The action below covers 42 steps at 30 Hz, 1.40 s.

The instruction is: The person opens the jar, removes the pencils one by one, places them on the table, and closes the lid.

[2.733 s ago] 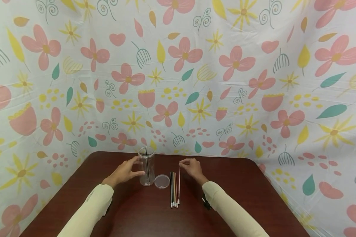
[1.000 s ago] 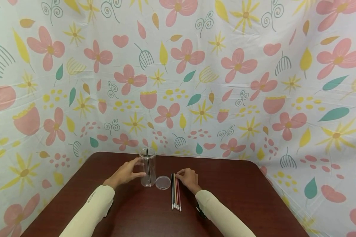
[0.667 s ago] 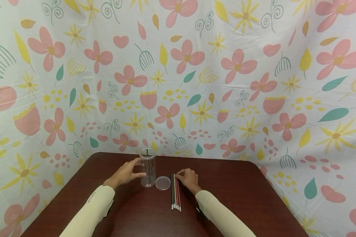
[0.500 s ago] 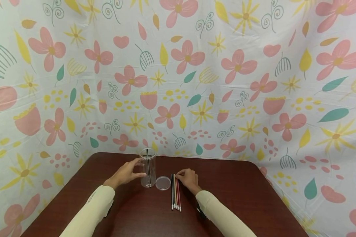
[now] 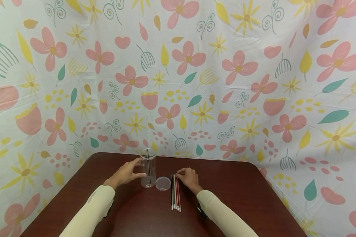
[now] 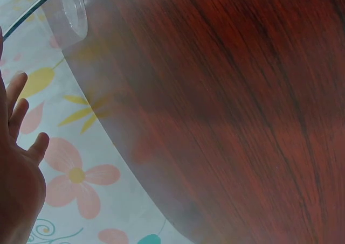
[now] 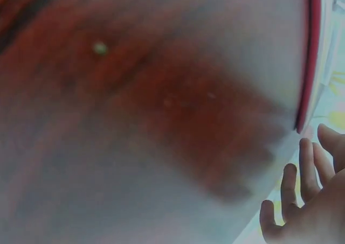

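Observation:
A clear cylindrical jar (image 5: 148,169) stands upright on the table, one black pencil (image 5: 148,166) leaning inside it. My left hand (image 5: 126,172) holds the jar from the left, thumb in front and fingers behind; the left wrist view catches only its outer fingers (image 6: 20,114) beside the jar's end. To the right, several pencils (image 5: 175,194), black, gold and red among them, lie side by side with white eraser ends toward me. At their far ends rests my right hand (image 5: 190,177), fingertips by the red pencil. The right wrist view has those fingers (image 7: 305,166) spread, close to a pencil's end.
A round clear lid (image 5: 163,183) lies flat between the jar and the pencils. The dark red-brown table (image 5: 231,197) has a rounded far edge. Behind it hangs a white flower-print cloth (image 5: 178,79).
My right hand has laid the reddish pencil it held at its far end down beside the others, and moved slightly toward me. Since then it barely moves. The left hand stays at the jar.

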Each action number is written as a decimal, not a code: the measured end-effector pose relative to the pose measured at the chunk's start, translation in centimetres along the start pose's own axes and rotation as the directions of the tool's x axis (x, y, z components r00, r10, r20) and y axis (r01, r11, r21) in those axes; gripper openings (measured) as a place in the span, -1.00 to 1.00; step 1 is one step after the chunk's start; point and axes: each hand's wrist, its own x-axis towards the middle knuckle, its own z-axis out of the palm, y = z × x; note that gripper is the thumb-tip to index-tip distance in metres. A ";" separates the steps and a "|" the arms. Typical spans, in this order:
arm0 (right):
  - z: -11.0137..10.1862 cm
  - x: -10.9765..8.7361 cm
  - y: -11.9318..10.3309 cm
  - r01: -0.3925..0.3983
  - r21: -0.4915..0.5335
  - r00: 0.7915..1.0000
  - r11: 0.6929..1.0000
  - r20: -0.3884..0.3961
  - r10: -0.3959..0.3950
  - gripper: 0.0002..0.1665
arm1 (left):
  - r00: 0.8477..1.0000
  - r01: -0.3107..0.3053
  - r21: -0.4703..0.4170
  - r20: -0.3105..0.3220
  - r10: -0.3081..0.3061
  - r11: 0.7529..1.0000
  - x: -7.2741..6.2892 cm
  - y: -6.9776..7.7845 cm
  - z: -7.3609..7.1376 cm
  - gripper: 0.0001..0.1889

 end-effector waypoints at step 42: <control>-4.3 6.6 -14.2 0.293 0.082 0.956 0.953 -0.039 -0.291 -0.79 | 1.000 -0.023 0.000 -0.004 0.023 1.000 0.0 0.0 0.0 -0.25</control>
